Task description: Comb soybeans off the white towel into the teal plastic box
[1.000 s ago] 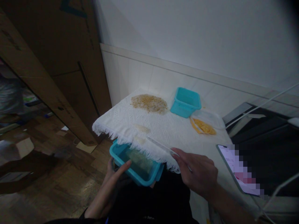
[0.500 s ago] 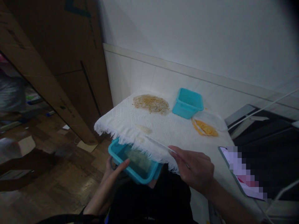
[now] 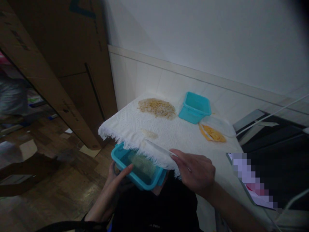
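My left hand [image 3: 117,180] grips a teal plastic container [image 3: 151,186] by its near side, thumb over the rim, just under the fringed edge of a white cloth [image 3: 123,124]. Pale grains [image 3: 142,164] lie inside it. In my right hand [image 3: 196,169] is a thin white flat strip [image 3: 159,148], pinched at one end, its long edge on the cloth by the fringe. Beyond the strip sits a small patch of pale grains [image 3: 149,133]. Farther back, a pile of yellowish beans mixed with grains [image 3: 156,108] is spread on the cloth.
A second teal container [image 3: 193,114] stands near the wall. Beside it lie a yellow-orange packet [image 3: 212,133] and a clear lid [image 3: 222,124]. At right are a phone [image 3: 251,183], a dark device [image 3: 280,154] and white cables. Tall cardboard boxes [image 3: 84,80] stand at left.
My right hand and the strip have moved slightly left, toward the cloth's fringed edge. A small bit of grains near the strip no longer shows. The left hand and container stay nearly still.
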Demonstrator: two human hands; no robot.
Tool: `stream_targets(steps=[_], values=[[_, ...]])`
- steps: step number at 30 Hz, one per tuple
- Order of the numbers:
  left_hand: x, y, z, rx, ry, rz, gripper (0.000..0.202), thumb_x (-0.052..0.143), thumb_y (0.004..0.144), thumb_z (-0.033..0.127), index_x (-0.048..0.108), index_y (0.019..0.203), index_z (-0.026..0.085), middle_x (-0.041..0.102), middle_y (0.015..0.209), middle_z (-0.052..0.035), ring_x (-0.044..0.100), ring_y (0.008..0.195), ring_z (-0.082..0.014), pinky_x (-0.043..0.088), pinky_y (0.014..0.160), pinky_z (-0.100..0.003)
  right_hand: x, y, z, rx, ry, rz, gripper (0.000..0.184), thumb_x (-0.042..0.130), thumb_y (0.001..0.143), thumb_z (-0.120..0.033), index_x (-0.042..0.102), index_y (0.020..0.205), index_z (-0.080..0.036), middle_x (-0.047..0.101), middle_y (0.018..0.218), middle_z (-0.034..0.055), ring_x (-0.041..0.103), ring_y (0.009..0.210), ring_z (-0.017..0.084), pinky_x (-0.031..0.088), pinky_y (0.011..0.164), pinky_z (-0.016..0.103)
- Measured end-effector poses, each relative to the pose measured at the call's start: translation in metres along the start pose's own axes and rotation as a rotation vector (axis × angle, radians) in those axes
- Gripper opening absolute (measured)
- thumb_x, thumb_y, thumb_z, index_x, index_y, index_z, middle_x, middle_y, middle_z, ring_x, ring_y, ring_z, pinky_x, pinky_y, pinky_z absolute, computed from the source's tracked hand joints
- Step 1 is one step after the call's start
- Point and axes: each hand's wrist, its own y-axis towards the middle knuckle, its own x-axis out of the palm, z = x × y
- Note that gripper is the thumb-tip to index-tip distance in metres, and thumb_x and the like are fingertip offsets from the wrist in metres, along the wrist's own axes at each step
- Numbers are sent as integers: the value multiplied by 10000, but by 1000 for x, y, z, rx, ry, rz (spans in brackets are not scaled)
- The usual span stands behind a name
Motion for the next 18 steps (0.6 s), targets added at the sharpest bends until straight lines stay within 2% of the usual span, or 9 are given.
stream_targets(steps=[4,8,12,16,18], values=[[-2,2,2,-6,17,18,1227,966,649,390,189,1599,393,620,1447,-182,785,978,-340,646,867,-528,21,2,3,-13,46,18,248,576,989,-76,748,1136,-178,835,901,4,759,668,92,600,689,154],[-4,2,7,-18,17,29,1213,975,637,363,223,1588,394,662,1395,-176,789,973,-354,645,854,-538,15,-1,-9,-32,103,-32,232,552,1016,-114,739,1150,-149,834,950,33,777,765,105,617,754,173],[-5,1,11,-25,16,46,1202,966,654,343,216,1593,378,692,1347,-189,798,938,-355,638,851,-543,12,0,-13,-25,131,-25,243,575,990,-74,731,1171,-122,833,952,43,774,749,103,619,757,174],[-6,-2,14,4,14,50,1141,945,690,344,240,1587,364,721,1276,-188,803,905,-345,632,855,-537,31,10,-4,-35,104,4,340,562,952,-40,725,1226,-159,834,987,42,785,782,124,637,762,194],[-6,-2,15,12,14,41,1122,935,706,342,241,1587,358,718,1273,-192,805,885,-339,635,848,-529,41,14,-2,-85,154,1,334,525,964,-63,710,1234,-130,830,998,71,791,823,139,647,771,211]])
